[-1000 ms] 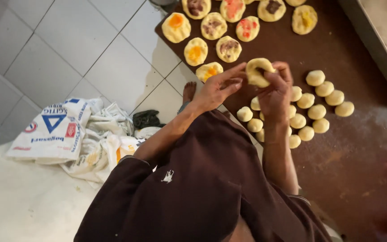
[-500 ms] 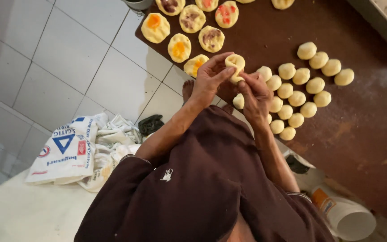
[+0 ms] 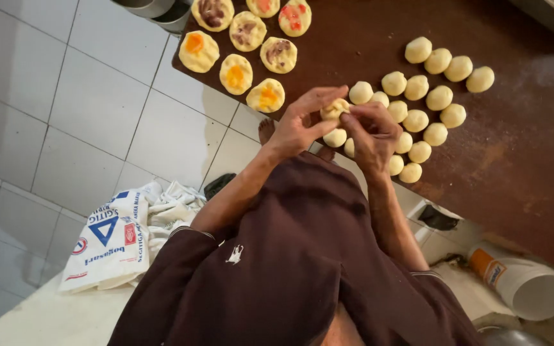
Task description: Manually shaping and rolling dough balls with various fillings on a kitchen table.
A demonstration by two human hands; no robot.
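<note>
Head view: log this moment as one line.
left hand and right hand: pinching dough piece | below: plain dough balls | table: brown

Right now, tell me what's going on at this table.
A person in a dark brown shirt holds one piece of dough between both hands, left hand and right hand, just above the edge of a brown table. Beside the hands lie rows of plain dough balls. Further along sit flattened dough rounds with orange, red and dark fillings on top. A white plastic container lies below the table.
</note>
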